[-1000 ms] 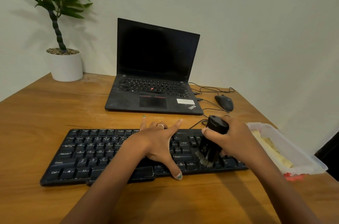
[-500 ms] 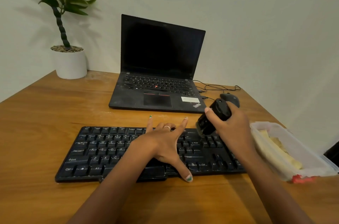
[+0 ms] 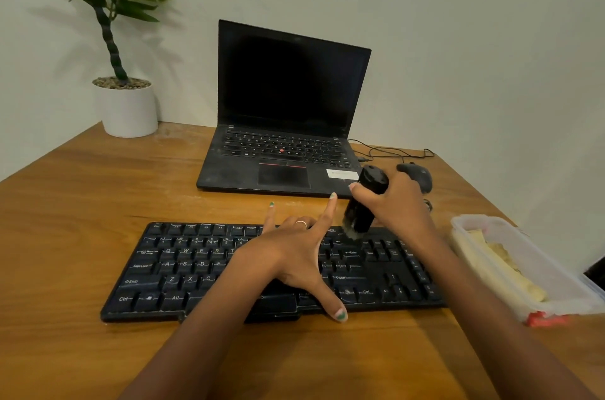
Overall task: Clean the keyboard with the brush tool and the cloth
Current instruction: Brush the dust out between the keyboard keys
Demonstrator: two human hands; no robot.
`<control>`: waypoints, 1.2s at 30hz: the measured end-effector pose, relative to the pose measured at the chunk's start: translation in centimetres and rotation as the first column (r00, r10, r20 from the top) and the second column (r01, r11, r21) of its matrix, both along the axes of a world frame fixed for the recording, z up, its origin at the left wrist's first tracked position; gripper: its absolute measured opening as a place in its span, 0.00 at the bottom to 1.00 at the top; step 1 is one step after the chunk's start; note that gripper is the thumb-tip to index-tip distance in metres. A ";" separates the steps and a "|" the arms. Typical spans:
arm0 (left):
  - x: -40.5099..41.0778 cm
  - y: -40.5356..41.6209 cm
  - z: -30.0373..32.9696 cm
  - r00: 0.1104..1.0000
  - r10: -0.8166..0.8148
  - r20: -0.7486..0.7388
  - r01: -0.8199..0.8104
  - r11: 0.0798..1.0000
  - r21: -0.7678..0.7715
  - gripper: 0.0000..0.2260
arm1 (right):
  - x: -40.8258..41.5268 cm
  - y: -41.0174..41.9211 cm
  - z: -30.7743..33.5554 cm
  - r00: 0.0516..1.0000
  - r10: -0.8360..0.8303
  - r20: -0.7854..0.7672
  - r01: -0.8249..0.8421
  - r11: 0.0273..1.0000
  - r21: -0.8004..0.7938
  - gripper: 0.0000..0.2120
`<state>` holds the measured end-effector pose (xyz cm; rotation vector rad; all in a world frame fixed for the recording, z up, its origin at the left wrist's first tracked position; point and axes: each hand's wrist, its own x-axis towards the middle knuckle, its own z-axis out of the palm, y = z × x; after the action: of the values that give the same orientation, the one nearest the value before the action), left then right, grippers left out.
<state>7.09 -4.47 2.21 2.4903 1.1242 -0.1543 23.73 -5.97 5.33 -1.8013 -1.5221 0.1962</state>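
- Keyboard [image 3: 203, 268] lay flat on table [image 3: 82, 209].
- Left hand [image 3: 291, 259] pressed keyboard, fingers spread straight.
- Right hand [image 3: 397, 206] gripped brush tool [image 3: 365, 206], fingers clamped round it, bristles on the top row.

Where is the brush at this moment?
In the head view, the right hand grips the brush right of centre, its bristles on the keyboard's far edge, just in front of the laptop.

Laptop [image 3: 284, 124] behind keyboard [image 3: 183, 268]; container [image 3: 523, 268] right of keyboard.
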 end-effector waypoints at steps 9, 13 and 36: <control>0.0 0.1 -0.2 1.000 -0.003 0.014 0.003 1.000 -0.006 0.65 | 0.5 0.4 -0.7 0.999 -0.022 -0.039 0.024 0.998 0.053 0.09; 0.0 0.2 -0.3 1.000 -0.006 0.007 0.005 1.000 0.015 0.65 | 0.5 0.3 -0.8 0.983 0.041 -0.178 -0.051 0.997 -0.051 0.09; 0.1 0.0 0.0 1.000 -0.001 0.001 0.001 1.000 -0.003 0.65 | -0.2 0.5 -1.3 0.993 0.009 -0.119 -0.007 1.000 0.013 0.09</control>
<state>7.17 -4.44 2.26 2.4884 1.1217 -0.1551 23.52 -5.44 4.07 -1.7419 -1.4435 0.2923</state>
